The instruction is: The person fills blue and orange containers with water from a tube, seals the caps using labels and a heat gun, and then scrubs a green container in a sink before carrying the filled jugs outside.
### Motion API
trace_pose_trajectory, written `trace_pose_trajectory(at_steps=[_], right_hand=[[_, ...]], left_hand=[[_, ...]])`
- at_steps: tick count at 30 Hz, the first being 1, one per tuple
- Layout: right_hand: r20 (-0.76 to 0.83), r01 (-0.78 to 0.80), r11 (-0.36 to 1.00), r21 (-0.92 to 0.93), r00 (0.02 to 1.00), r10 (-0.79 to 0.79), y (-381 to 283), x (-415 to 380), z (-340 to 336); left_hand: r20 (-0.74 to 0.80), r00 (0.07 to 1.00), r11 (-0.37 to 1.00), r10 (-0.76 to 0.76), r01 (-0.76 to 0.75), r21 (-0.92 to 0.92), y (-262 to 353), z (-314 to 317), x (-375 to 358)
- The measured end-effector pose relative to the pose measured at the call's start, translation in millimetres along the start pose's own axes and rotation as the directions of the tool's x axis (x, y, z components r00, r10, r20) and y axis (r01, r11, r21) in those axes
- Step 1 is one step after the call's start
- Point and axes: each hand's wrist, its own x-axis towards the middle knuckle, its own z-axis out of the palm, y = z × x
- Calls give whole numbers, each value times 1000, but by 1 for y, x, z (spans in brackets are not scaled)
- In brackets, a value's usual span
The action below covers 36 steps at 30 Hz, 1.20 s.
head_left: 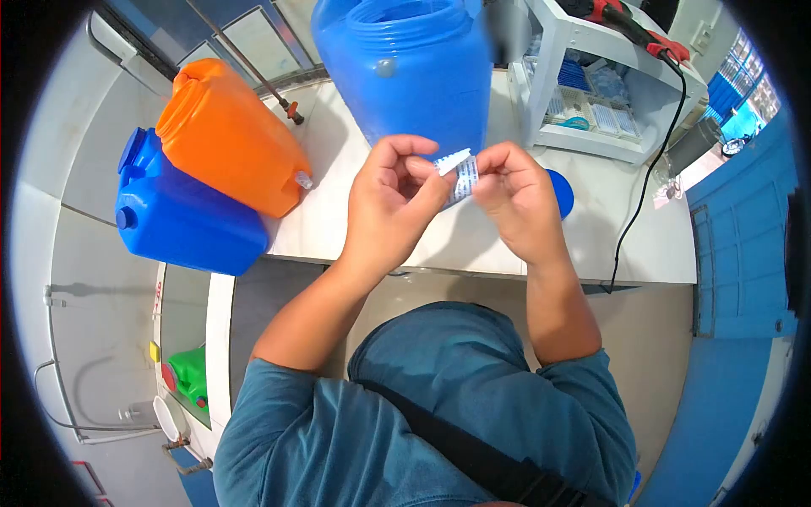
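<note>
My left hand (391, 196) and my right hand (525, 207) meet over the counter's front part, both pinching a small white printed label (465, 176). The label is bent, with a plain white part uppermost and dark print on the lower part. Its print is too small to read. Just beyond my hands a large blue plastic drum (422, 93) stands upright, its wide threaded mouth uncovered. Partly behind my right hand lies a round blue lid (560, 193) on the counter.
To the left, an orange jerrycan (232, 135) leans beside a blue jerrycan (190, 211) at the counter's edge (304, 245). A white shelf unit (608, 144) with small packs stands at right. A black cable (649, 173) trails from a red-black tool (629, 25) over the front edge.
</note>
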Motion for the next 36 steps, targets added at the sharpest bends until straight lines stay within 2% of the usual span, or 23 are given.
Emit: trace_pose_trajectory(at_steps=[2, 5, 9, 10, 11, 13, 14, 15, 16, 19, 21, 22, 23, 24, 25, 26, 27, 28, 30, 31, 32, 33, 36], right_hand=[[-58, 28, 991, -128, 998, -36, 0, 3, -9], [-112, 35, 973, -229, 992, -62, -10, 8, -31], [-18, 76, 995, -59, 997, -78, -22, 8, -51], [51, -7, 999, 50, 999, 5, -26, 9, -55], [128, -96, 984, 149, 989, 77, -29, 10, -60], [145, -98, 989, 114, 986, 81, -26, 15, -65], [160, -111, 990, 87, 982, 96, -24, 18, -66], [156, -100, 992, 73, 984, 88, -22, 21, -66], [180, -136, 990, 45, 976, 126, -20, 24, -65], [227, -172, 984, -39, 958, 176, -23, 31, -56], [232, 19, 948, -317, 971, 59, -37, 39, -51], [158, 226, 816, -532, 973, -167, -52, 54, -57], [141, 367, 597, -714, 910, -391, -74, 78, -70], [-8, 192, 489, -851, 926, -376, -102, 106, -85], [28, 191, 336, -922, 900, -435, -124, 133, -113], [48, 46, -16, -999, 909, -414, -133, 174, -159], [-14, -84, -205, -975, 948, -319, -147, 199, -190], [-180, -236, -279, -931, 960, -213, -142, 229, -241], [-28, -22, -125, -992, 998, 48, -129, 259, -297], [-112, -115, 13, -993, 982, 150, -128, 266, -301], [-114, -126, 47, -991, 973, 202, -123, 273, -311], [-115, -133, 68, -989, 970, 216, -120, 277, -315], [-155, -189, 205, -960, 973, 171, -120, 277, -326]], left_hand=[[-89, 981, 985, 170, -170, 7, 0, 17, 5], [-52, 974, 972, 219, -223, -79, -9, 34, 18], [-121, 949, 954, 291, -297, -30, -11, 45, 32], [-65, 870, 855, 490, -464, 233, -11, 45, 35], [44, 759, 660, 650, -592, 462, -11, 46, 39], [15, 799, 709, 601, -542, 451, -3, 55, 36], [-78, 919, 904, 387, -361, 228, -7, 55, 35], [-102, 986, 991, 132, -135, -23, -8, 54, 34], [-131, 991, 995, 32, -44, -93, -6, 52, 31], [-142, 990, 999, -11, 5, -43, -8, 37, 21], [-167, 985, 995, -46, 29, -99, -7, 19, 12], [-273, 960, 997, 68, -75, -17, -3, 9, 7], [-376, 909, 984, 179, -161, 79, 2, -1, -1], [-423, 876, 968, 233, -167, 187, 13, -12, -9], [-473, 832, 939, 290, -153, 307, 26, -29, -19], [-525, 784, 901, 330, -97, 422, 32, -56, -32], [-557, 732, 840, 392, -37, 542, 45, -75, -44], [-624, 644, 788, 444, 52, 614, 54, -102, -54], [-674, 497, 708, 547, 154, 689, 73, -149, -75], [-733, 416, 684, 538, 293, 668, 80, -183, -87], [-739, 328, 621, 588, 402, 673, 88, -206, -97], [-749, 262, 578, 608, 501, 644, 101, -217, -104], [-768, 177, 627, 616, 481, 613, 111, -288, -120]])
